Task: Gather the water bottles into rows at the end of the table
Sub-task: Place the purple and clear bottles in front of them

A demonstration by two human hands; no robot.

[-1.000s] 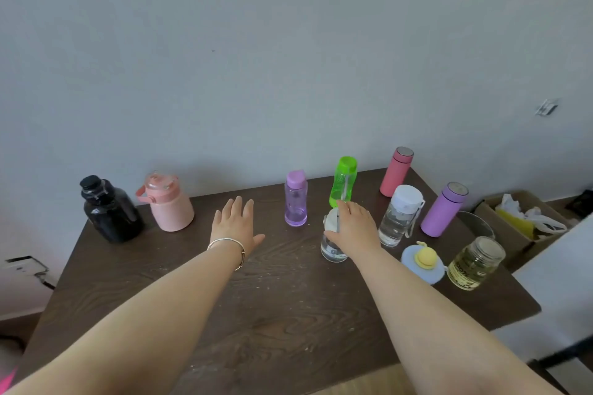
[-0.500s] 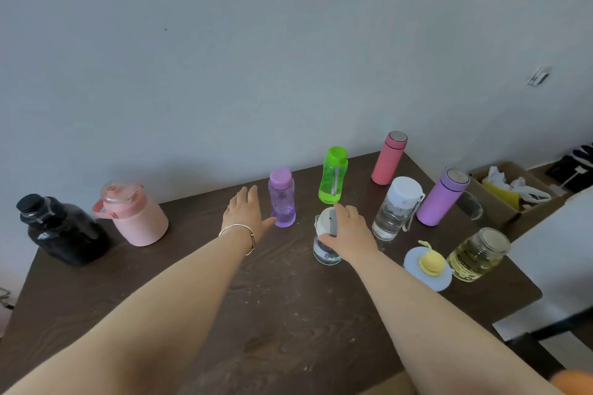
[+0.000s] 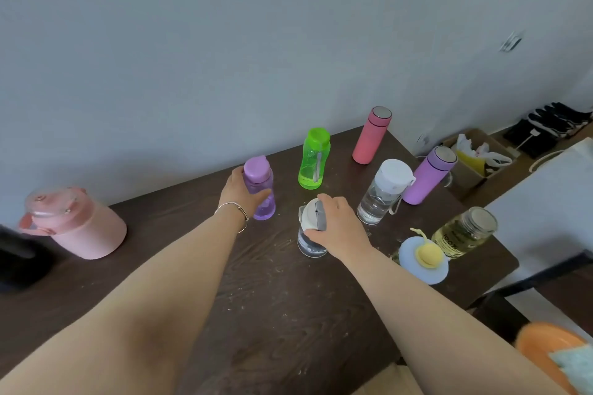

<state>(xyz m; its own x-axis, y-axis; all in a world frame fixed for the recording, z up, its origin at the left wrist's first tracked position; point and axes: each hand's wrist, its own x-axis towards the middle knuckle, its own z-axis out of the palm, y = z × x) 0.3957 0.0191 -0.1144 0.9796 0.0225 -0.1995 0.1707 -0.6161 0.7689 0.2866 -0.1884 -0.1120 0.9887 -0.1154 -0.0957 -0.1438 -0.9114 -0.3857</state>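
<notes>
On the dark wooden table (image 3: 272, 314) my left hand (image 3: 239, 191) wraps around a translucent purple bottle (image 3: 261, 189) standing near the back. My right hand (image 3: 340, 228) grips the top of a small clear bottle with a white and grey lid (image 3: 311, 236). Behind them stands a green bottle (image 3: 314, 159). To the right are a pink flask (image 3: 370, 136), a clear bottle with a white cap (image 3: 383, 191), a purple flask (image 3: 428, 175), a glass jar of yellowish liquid (image 3: 463, 231) and a blue lid with a yellow knob (image 3: 423, 258).
A large pink jug (image 3: 75, 223) and a black jug (image 3: 16, 260), cut by the frame edge, stand at the left. A grey wall (image 3: 256, 42) runs behind the table. A cardboard box (image 3: 475, 157) of bags sits on the floor beyond the right end.
My left hand moved right from the table surface and closed around the purple bottle. My right hand stayed on the small clear bottle's lid. The view swung right.
</notes>
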